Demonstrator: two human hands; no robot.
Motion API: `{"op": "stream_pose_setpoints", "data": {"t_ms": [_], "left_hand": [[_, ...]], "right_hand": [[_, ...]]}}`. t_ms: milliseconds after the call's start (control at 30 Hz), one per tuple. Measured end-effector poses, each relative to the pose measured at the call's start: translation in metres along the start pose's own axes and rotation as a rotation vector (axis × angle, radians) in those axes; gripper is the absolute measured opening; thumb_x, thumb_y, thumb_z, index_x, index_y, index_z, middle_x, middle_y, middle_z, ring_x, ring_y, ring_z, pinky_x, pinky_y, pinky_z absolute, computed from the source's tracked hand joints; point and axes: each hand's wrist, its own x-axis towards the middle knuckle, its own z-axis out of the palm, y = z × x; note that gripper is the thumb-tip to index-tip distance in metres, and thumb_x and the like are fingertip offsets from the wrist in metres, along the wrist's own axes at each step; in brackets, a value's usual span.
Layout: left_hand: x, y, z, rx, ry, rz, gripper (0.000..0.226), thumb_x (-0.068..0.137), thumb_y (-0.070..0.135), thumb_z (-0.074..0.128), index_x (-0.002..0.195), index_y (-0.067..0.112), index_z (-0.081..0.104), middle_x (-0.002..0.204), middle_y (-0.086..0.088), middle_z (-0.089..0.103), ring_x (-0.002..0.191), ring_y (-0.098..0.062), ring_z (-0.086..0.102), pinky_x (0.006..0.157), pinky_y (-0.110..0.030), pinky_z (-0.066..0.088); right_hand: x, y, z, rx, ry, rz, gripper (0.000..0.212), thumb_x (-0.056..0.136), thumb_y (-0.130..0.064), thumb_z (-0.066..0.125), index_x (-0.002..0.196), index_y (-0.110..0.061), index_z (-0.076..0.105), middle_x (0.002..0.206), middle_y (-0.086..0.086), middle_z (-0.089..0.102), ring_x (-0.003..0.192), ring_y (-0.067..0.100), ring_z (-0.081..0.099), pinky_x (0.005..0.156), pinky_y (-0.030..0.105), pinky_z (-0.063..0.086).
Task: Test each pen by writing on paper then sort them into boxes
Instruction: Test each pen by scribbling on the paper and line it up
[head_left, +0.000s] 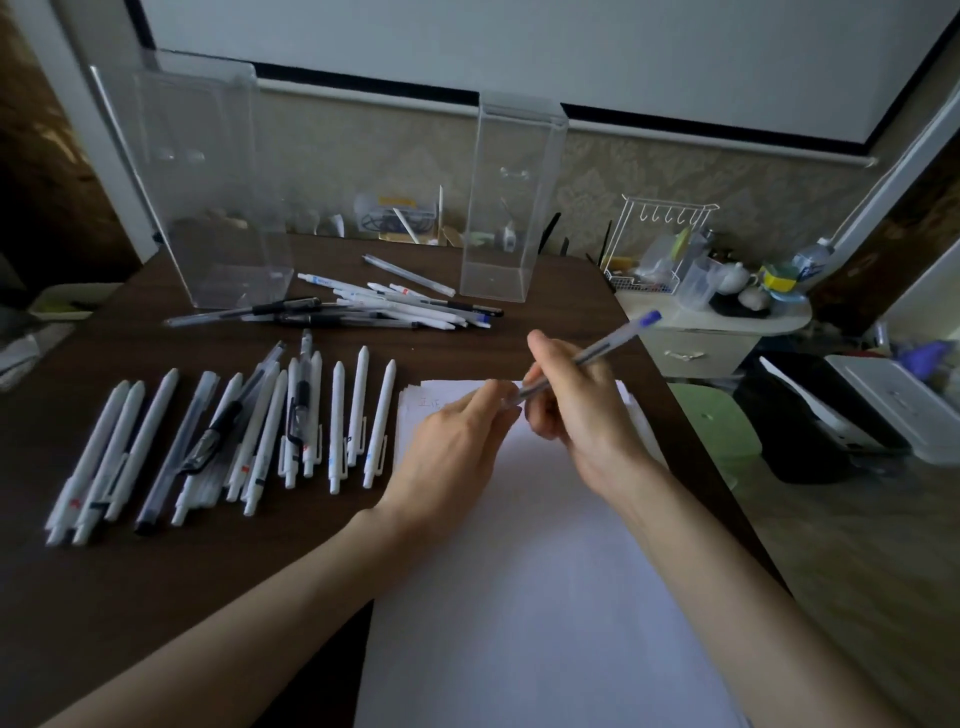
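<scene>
Your right hand (576, 410) grips the clear ballpoint pen (597, 351) around its lower barrel, fingers curled about it. The pen slants up and to the right, so its blue end sticks out well above your knuckles. Your left hand (452, 447) comes in from the left, and its gathered fingertips pinch the pen's lower end, just beside your right fingers. Both hands hover over the far part of the white paper (545, 571), which lies on the dark table (156, 597). That lower end is blurred and half covered by your fingers, so you cannot tell whether a cap sits on it or the tip is bare. Faint marks at the paper's far left corner are too small to read. To the left lies a row of pens (234, 441), mostly white, and behind it a loose pile of pens (395, 306). Beyond these stand a wide clear box (218, 208) and a narrow clear box (509, 208).
</scene>
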Motion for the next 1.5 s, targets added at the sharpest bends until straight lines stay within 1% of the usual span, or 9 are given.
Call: {"op": "stream_pose_setpoints", "data": {"t_ms": [233,400,567,767,867,1000,1167,1333,1500], "left_hand": [[-0.019,-0.018,-0.062,0.299,0.142,-0.167,0.014,0.092,0.012,0.051,0.103,0.005,0.056,0.058,0.009,0.046,0.043,-0.009,0.039,0.044,-0.019,0.021],[-0.043,-0.04,-0.089,0.567,0.085,-0.288,0.01,0.087,0.016,0.056,0.078,0.012,0.058,0.057,0.002,0.057,0.049,-0.016,0.053,0.058,-0.032,0.044],[-0.048,-0.05,-0.089,0.791,-0.014,-0.352,0.035,0.079,0.04,0.064,0.103,0.015,0.066,0.108,-0.015,0.059,0.101,-0.034,0.056,0.089,-0.051,0.041],[-0.045,-0.057,-0.085,0.543,-0.324,-0.14,0.061,0.089,0.056,0.011,0.144,0.036,0.028,0.155,0.006,0.015,0.143,-0.021,0.007,0.108,-0.045,0.002],[-0.048,-0.057,-0.081,0.531,-0.365,-0.094,0.055,0.092,0.052,0.012,0.141,0.038,0.033,0.155,0.009,0.014,0.142,-0.019,0.014,0.11,-0.046,0.005],[-0.049,-0.058,-0.079,0.62,-0.282,-0.146,0.044,0.088,0.04,0.035,0.121,0.027,0.06,0.139,-0.005,0.048,0.126,-0.027,0.047,0.099,-0.053,0.036],[-0.052,-0.066,-0.076,0.69,-0.191,-0.197,0.035,0.082,0.045,0.057,0.108,0.024,0.069,0.128,-0.011,0.057,0.118,-0.029,0.054,0.093,-0.051,0.042],[-0.052,-0.066,-0.076,0.684,-0.129,-0.183,0.046,0.088,0.048,0.045,0.12,0.02,0.062,0.13,-0.015,0.054,0.123,-0.034,0.048,0.096,-0.053,0.038],[-0.04,-0.053,-0.073,0.601,-0.02,-0.026,0.054,0.087,0.044,0.055,0.128,0.009,0.052,0.127,-0.015,0.056,0.119,-0.033,0.051,0.097,-0.051,0.04]], "right_hand": [[0.03,-0.009,0.027,-0.325,-0.14,-0.062,0.032,0.096,-0.044,0.043,0.095,-0.015,0.057,0.063,0.006,0.066,0.051,0.009,0.055,0.049,0.023,0.042],[0.082,0.017,0.043,-0.861,-0.046,-0.318,0.015,0.094,-0.01,0.052,0.103,-0.009,0.064,0.102,0.007,0.062,0.09,0.018,0.057,0.074,0.025,0.042],[0.115,0.027,0.079,-1.116,-0.063,-0.483,0.029,0.094,-0.007,0.05,0.121,-0.009,0.059,0.119,0.009,0.056,0.112,0.025,0.047,0.093,0.032,0.038],[0.13,0.031,0.102,-1.331,-0.038,-0.438,0.03,0.096,-0.012,0.049,0.126,-0.011,0.054,0.12,0.009,0.052,0.112,0.026,0.046,0.09,0.037,0.044],[0.13,0.03,0.107,-1.457,0.015,-0.459,0.027,0.092,-0.004,0.053,0.118,-0.01,0.053,0.116,0.011,0.051,0.108,0.028,0.048,0.083,0.036,0.043],[0.127,0.022,0.105,-1.682,-0.081,-0.611,0.035,0.088,0.001,0.054,0.122,-0.006,0.051,0.117,0.014,0.051,0.105,0.03,0.05,0.082,0.036,0.043],[0.121,0.006,0.092,-1.699,-0.063,-0.656,0.028,0.091,0.001,0.045,0.116,-0.005,0.054,0.114,0.012,0.057,0.107,0.03,0.05,0.09,0.037,0.037],[0.088,-0.003,0.053,-1.531,0.059,-0.732,0.015,0.091,-0.005,0.053,0.105,-0.008,0.057,0.097,0.008,0.064,0.092,0.026,0.057,0.083,0.035,0.039],[0.034,0.001,0.0,-1.254,-0.135,-0.915,0.006,0.084,-0.016,0.064,0.087,-0.013,0.067,0.081,-0.002,0.063,0.078,0.011,0.051,0.071,0.025,0.029]]}}
